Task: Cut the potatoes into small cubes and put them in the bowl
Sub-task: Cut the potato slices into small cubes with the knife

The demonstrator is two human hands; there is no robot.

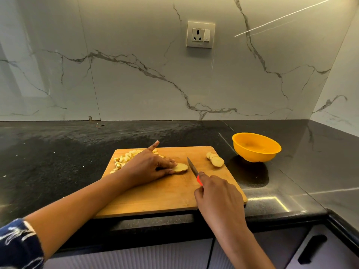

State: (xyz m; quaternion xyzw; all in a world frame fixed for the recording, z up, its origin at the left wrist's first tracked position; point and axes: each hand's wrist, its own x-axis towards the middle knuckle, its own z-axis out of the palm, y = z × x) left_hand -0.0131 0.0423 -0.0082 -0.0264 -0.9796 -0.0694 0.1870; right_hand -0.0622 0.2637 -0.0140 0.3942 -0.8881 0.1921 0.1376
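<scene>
Head view: nearest, the right hand [217,193] closes its grip on a red-handled knife [192,167] above the wooden cutting board [155,199]. The left hand [147,166] pinches a potato slice [180,167]. Potato cubes [124,158] lie behind it, spare slices [215,160] to the right, and the orange bowl [256,147] stands beyond on the table [58,152].

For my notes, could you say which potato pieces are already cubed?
The pile at the board's far left; the slice the left hand holds and the stack opposite are rounds.

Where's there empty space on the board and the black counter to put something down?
Bare counter lies left of the cutting board and behind it, up to the wall. The board's near strip is free too. Crowded: the cubes, the left hand holding a potato slice, the knife in the right hand, the sliced rounds, the bowl.
</scene>
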